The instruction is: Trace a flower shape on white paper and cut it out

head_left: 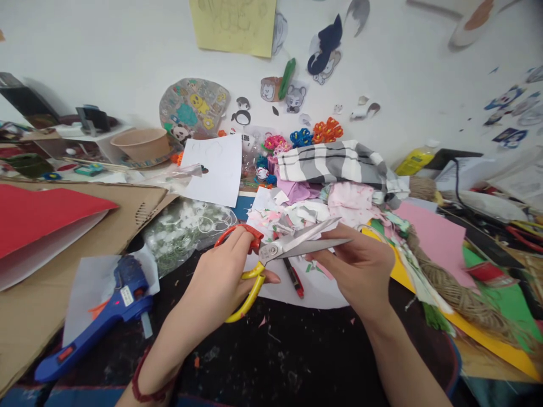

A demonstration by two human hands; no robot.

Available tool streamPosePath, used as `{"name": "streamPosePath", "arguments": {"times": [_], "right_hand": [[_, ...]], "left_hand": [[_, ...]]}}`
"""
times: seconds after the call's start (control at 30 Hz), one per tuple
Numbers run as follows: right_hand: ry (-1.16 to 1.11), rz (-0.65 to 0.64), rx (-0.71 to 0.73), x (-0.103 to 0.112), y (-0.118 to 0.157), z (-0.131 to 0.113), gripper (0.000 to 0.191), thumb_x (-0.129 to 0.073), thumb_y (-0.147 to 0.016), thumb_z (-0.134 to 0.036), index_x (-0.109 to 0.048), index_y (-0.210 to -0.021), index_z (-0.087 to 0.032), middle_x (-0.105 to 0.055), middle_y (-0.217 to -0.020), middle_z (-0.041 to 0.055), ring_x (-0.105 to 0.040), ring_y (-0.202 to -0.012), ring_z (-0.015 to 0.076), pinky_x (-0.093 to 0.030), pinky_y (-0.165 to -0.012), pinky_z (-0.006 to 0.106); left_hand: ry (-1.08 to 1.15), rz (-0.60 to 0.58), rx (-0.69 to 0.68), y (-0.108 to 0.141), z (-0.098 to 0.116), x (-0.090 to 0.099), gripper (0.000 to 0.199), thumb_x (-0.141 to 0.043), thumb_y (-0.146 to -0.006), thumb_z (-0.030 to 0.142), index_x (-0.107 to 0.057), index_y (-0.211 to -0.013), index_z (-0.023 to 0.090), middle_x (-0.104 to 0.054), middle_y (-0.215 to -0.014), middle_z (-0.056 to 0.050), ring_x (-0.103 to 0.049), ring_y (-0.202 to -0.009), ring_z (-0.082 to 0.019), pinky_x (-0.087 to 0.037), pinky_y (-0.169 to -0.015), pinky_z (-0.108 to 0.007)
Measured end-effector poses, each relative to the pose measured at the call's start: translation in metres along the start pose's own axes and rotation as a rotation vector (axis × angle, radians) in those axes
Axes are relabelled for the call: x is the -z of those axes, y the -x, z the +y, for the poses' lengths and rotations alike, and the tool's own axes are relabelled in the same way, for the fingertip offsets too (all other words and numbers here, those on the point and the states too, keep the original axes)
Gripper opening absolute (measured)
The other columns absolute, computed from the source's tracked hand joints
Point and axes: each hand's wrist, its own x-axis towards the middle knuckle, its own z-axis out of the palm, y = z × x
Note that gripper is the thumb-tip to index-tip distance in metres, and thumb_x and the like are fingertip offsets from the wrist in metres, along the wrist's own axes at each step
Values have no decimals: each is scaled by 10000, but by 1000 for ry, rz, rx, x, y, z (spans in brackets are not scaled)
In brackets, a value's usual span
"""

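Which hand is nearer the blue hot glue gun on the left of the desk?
Left. The left hand, gripping red-and-yellow-handled scissors, is just right of the blue plastic hot glue gun, not touching it; the right hand is farther right still.

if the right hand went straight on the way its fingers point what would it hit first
The scissors: the right hand's fingers point left at their blades, held by the left hand. They're very close, perhaps touching; depth is hard to tell.
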Motion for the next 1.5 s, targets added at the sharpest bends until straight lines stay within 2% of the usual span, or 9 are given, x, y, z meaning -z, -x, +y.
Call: {"name": "streamPosePath", "arguments": {"times": [0.4, 0.53, 0.67, 0.77, 0.87, 1.0, 1.1, 1.23, 1.5], "right_hand": [[-28, -10, -59, -1, 0, -5, 224, -773, -753, -44, -770, -852, -245, -743, -743, -30, -701, -667, 140, -618, -614, 271], [-35, 1, -63, -2, -1, -5, 262, -773, -723, -16, -768, -850, -246, -748, -764, -28, -712, -698, 147, -630, -636, 274], [-66, 4, -90, -2, -1, -8, 241, -771, -731, -26, -764, -845, -237, -735, -744, -29, -708, -652, 134, -623, -612, 255], [-91, 45, -170, -2, -1, -8, 182, -771, -751, -63, -761, -830, -228, -720, -726, -34, -682, -551, 111, -606, -552, 237], [-131, 91, -202, -2, -2, -3, 180, -779, -742, -67, -769, -814, -232, -719, -718, -31, -680, -549, 112, -590, -528, 224], [-156, 109, -195, -1, -4, 0, 126, -789, -769, -116, -775, -811, -234, -716, -698, -22, -673, -569, 122, -579, -518, 230], [-95, 71, -179, -1, -5, -4, 114, -789, -781, -129, -777, -819, -236, -727, -713, -18, -687, -620, 131, -592, -578, 243], [-42, 21, -143, -1, -4, -8, 161, -777, -780, -90, -776, -822, -245, -721, -705, -37, -681, -644, 120, -572, -603, 229], [-144, 6, -74, -2, -1, -6, 308, -712, -774, 18, -770, -870, -270, -703, -730, -57, -654, -616, 97, -553, -573, 229]], "left_hand": [[54, 2, -1, 1, 0, -1, 407, -528, -916, 627, -443, -918, 229, -558, -841, 4, -570, -684, -184, -428, -577, -307], [61, -12, 1, 1, -1, -4, 414, -524, -915, 619, -469, -1006, 219, -583, -944, -31, -610, -807, -225, -457, -644, -342], [34, 30, 11, 0, -3, -6, 525, -623, -826, 669, -468, -1023, 208, -585, -1019, -72, -599, -938, -285, -470, -723, -386], [31, 97, 28, 0, -4, -3, 478, -613, -841, 643, -471, -984, 209, -587, -1006, -71, -585, -864, -250, -441, -678, -350], [49, 137, -7, 2, -4, 2, 384, -574, -893, 585, -480, -945, 217, -587, -937, -41, -552, -762, -197, -389, -614, -304], [35, 148, -59, 3, -3, 2, 357, -566, -909, 559, -490, -923, 211, -580, -899, -30, -545, -732, -181, -373, -597, -290], [17, 143, -67, 3, -2, -2, 369, -559, -908, 570, -500, -928, 206, -585, -911, -35, -562, -735, -185, -387, -602, -293], [22, 137, -80, 3, -1, -5, 356, -555, -912, 557, -507, -963, 208, -601, -905, -30, -598, -759, -198, -404, -614, -297], [18, 142, -62, 2, -1, -4, 348, -564, -905, 551, -496, -946, 213, -615, -899, -29, -599, -737, -194, -404, -594, -291]]}}
